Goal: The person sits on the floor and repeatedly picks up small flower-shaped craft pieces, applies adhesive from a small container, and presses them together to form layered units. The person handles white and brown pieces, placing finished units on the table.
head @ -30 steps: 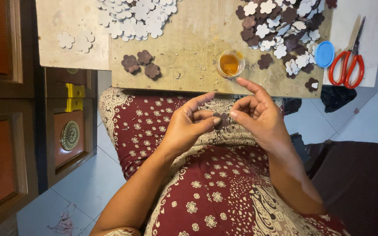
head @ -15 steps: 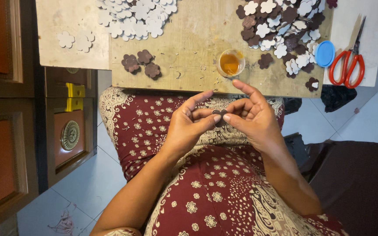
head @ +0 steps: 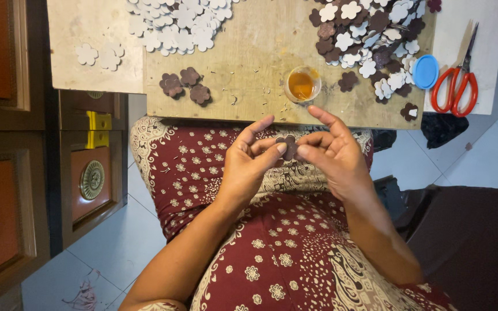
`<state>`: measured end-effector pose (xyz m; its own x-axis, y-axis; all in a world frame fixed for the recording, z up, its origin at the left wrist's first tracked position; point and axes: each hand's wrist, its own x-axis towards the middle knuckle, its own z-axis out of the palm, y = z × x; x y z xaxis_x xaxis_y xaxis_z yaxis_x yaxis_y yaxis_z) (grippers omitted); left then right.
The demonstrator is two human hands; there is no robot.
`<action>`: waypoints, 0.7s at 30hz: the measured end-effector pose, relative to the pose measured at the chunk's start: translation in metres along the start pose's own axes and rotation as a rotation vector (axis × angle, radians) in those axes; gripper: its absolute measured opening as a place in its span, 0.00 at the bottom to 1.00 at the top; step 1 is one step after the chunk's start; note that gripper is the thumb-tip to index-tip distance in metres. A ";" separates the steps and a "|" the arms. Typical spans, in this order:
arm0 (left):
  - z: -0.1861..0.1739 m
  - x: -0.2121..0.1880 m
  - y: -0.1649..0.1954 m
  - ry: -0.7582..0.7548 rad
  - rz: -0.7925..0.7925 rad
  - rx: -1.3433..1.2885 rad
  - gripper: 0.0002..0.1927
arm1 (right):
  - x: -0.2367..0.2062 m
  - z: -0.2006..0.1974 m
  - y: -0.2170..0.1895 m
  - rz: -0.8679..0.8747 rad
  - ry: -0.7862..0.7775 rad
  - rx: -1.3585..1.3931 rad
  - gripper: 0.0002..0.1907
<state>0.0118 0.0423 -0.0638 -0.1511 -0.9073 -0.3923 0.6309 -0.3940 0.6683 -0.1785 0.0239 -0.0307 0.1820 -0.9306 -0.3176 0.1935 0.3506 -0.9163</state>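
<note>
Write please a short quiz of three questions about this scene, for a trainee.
1. True or false: the red scissors lie at the left end of the board.
2. What do the left hand and the right hand hold between them? A) a blue lid B) a brown flower piece C) scissors
3. Which colour is the liquid in the small cup?

Key: 1 false, they lie at the right; 2 B, the brown flower piece; 3 orange.

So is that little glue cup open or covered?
Open: the cup shows orange liquid inside, and a blue lid lies apart on the board.
</note>
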 end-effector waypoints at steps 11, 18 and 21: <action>0.002 -0.001 -0.005 0.017 0.061 0.017 0.35 | 0.003 0.001 0.007 -0.012 0.026 0.011 0.40; 0.003 -0.002 -0.003 0.031 0.049 0.022 0.36 | 0.003 0.002 0.007 -0.020 0.014 -0.009 0.40; 0.005 -0.002 -0.002 0.036 0.042 0.020 0.35 | 0.003 0.002 0.006 -0.013 0.017 -0.031 0.40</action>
<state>0.0072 0.0441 -0.0615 -0.0970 -0.9174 -0.3860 0.6209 -0.3589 0.6969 -0.1753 0.0232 -0.0365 0.1631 -0.9367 -0.3098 0.1660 0.3356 -0.9272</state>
